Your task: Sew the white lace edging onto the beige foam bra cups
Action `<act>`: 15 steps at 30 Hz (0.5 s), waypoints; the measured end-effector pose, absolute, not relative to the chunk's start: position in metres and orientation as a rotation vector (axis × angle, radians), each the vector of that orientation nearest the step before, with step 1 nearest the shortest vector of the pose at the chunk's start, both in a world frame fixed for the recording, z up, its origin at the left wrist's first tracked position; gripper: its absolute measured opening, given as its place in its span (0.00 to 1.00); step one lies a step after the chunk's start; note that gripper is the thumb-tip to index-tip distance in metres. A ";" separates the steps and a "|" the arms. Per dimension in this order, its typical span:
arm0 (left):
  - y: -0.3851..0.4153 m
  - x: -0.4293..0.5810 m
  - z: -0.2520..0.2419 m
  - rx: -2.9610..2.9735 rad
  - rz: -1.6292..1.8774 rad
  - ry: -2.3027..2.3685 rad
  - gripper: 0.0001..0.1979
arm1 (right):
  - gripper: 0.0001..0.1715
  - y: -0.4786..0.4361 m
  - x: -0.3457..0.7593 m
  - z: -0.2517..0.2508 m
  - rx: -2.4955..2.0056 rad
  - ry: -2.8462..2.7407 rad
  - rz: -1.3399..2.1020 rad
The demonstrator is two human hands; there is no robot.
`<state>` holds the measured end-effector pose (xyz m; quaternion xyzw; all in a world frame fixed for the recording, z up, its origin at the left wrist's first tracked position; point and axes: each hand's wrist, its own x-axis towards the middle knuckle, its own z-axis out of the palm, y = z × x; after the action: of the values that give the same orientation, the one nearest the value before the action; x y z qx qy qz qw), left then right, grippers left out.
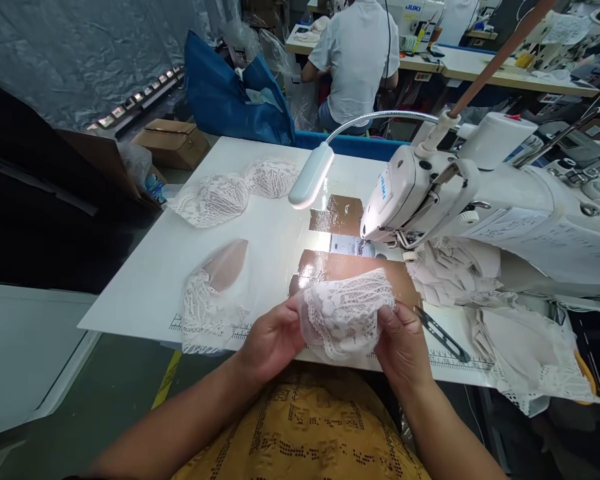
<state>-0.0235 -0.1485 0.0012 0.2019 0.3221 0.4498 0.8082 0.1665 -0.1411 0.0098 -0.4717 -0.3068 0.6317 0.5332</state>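
Between my two hands is a white lace bra cup (347, 313), held up over the table's front edge. My left hand (275, 337) pinches its left side, thumb on top. On its right side my right hand (403, 340) grips the edge between thumb and fingers. To the left lies another lace cup with a beige lining (215, 293), partly over the printed ruler. Farther back rests a joined pair of white lace cups (235, 190). Thread snips (443, 335) lie on the table just right of my right hand.
A white sewing machine (430, 183) stands at the right, its lamp (313, 175) above the white table (145, 293). Stacked lace pieces (525, 353) lie at the right edge. A blue bag (235, 93) is behind the table. Beyond it a person (357, 60) sits facing away.
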 end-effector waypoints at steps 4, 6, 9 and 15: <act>-0.154 -0.009 0.005 0.445 0.868 0.580 0.20 | 0.11 -0.140 0.160 0.005 -1.103 -0.808 1.570; -0.156 -0.001 0.005 0.441 0.851 0.644 0.20 | 0.09 -0.138 0.158 0.005 -1.088 -0.760 1.613; -0.159 -0.006 0.002 0.515 0.807 0.678 0.07 | 0.11 -0.131 0.161 0.007 -1.080 -0.624 1.554; -0.151 -0.056 0.027 1.220 0.738 0.583 0.02 | 0.11 -0.126 0.177 0.021 -1.066 -1.006 1.641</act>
<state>-0.0559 -0.1505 0.0266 0.5515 0.2637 0.3337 0.7176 0.1768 -0.1262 0.0209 -0.4319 -0.4074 0.6648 0.4533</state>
